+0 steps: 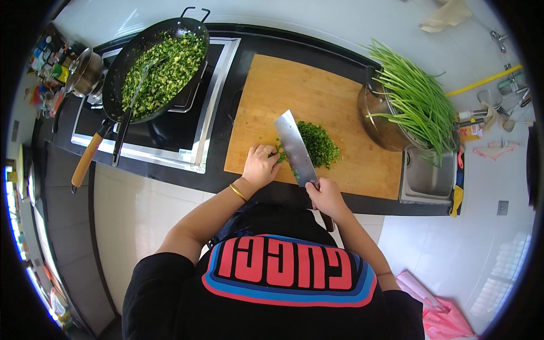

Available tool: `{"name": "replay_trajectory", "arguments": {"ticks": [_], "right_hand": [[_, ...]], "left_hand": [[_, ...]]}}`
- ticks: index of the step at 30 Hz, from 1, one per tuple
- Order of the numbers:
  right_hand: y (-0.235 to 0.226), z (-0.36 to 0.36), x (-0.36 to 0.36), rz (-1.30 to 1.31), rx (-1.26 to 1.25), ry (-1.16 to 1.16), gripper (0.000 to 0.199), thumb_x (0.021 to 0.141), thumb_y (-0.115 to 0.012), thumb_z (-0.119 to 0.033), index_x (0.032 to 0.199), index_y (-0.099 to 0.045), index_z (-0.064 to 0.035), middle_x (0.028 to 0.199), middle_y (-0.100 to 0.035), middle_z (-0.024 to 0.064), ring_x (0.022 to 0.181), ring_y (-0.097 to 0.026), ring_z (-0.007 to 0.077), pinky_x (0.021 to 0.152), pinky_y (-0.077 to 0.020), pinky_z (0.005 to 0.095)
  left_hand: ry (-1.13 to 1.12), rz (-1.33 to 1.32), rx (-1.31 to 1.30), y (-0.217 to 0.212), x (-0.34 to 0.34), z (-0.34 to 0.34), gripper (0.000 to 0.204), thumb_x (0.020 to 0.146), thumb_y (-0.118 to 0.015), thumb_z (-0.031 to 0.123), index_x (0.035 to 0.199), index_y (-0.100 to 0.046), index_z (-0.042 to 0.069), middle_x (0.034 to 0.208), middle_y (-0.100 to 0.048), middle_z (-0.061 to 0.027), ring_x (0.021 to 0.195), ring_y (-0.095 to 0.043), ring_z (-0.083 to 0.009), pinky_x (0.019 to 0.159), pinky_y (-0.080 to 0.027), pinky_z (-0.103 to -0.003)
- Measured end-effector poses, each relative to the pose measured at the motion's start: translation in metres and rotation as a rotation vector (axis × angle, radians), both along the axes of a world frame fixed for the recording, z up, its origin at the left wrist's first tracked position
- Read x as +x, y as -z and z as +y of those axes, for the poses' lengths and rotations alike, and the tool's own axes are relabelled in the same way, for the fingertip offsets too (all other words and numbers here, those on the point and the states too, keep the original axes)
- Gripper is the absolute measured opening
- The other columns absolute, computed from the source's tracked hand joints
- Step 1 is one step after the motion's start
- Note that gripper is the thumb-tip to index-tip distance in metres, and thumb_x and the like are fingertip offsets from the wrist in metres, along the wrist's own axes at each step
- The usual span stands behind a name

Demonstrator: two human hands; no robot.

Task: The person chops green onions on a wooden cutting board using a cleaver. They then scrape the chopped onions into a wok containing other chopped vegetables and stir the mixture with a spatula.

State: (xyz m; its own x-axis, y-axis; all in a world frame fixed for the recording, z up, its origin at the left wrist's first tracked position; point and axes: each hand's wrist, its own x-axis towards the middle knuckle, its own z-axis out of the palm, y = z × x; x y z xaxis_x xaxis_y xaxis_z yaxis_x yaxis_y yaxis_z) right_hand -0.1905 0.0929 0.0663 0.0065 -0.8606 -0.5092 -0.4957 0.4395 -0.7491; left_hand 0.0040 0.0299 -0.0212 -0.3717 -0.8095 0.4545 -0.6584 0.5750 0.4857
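Note:
My right hand (327,196) grips the handle of a cleaver (296,147), its broad blade angled up and to the left over a wooden cutting board (266,90). Against the blade's right side lies a heap of finely chopped chives (320,144). My left hand (262,166), with a ring and a gold bangle, has its fingers curled on the board just left of the blade. Under those fingertips are a few short green pieces (280,151), mostly covered by the hand.
Up left, a wok (113,79) of chopped greens with egg-like bits and a spatula (127,116) sits on the stove. A lidded pot (85,73) stands beyond it. Long chives (411,96) lie across a metal pot (371,119) at the right, by a sink (428,175).

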Motion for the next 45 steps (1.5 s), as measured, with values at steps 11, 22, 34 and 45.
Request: {"name": "replay_trajectory", "arguments": {"ticks": [11,22,34,45], "right_hand": [[0.008,0.004,0.000,0.283,-0.289,-0.149,0.023,0.082,-0.054,-0.015,0.072,-0.054,0.0051,0.060,-0.056,0.0206,0.058,-0.057,0.0365,0.054,-0.0438,0.0403],[0.003,-0.006,0.006,0.346,-0.300,-0.211,0.021,0.082,-0.053,-0.014,0.072,-0.055,0.0040,0.065,-0.057,0.0222,0.062,-0.058,0.0389,0.058,-0.0445,0.0443],[0.037,-0.015,0.012,0.501,-0.193,-0.307,0.028,0.085,-0.048,-0.019,0.074,-0.057,0.0050,0.066,-0.058,0.0252,0.065,-0.058,0.0419,0.061,-0.0457,0.0472],[-0.004,-0.014,-0.001,0.384,-0.226,-0.272,0.026,0.083,-0.051,-0.017,0.074,-0.057,0.0057,0.065,-0.058,0.0247,0.064,-0.058,0.0402,0.059,-0.0454,0.0449]], "left_hand": [[-0.176,0.185,0.041,0.017,-0.006,-0.005,0.007,0.068,-0.067,0.009,0.075,-0.066,0.008,0.083,-0.060,-0.0054,0.076,-0.057,-0.0243,0.071,-0.043,-0.035],[-0.127,0.152,0.031,0.019,-0.009,-0.013,0.005,0.068,-0.061,0.004,0.073,-0.061,0.005,0.082,-0.060,-0.0055,0.078,-0.056,-0.0251,0.070,-0.043,-0.036],[-0.038,0.127,-0.062,0.023,-0.008,-0.006,0.015,0.068,-0.062,0.001,0.083,-0.060,0.003,0.089,-0.058,-0.0066,0.081,-0.056,-0.0258,0.073,-0.044,-0.035],[0.035,0.028,-0.116,0.014,-0.003,-0.008,0.009,0.071,-0.060,0.004,0.080,-0.060,0.003,0.087,-0.056,-0.0078,0.078,-0.056,-0.0250,0.070,-0.045,-0.035]]}}
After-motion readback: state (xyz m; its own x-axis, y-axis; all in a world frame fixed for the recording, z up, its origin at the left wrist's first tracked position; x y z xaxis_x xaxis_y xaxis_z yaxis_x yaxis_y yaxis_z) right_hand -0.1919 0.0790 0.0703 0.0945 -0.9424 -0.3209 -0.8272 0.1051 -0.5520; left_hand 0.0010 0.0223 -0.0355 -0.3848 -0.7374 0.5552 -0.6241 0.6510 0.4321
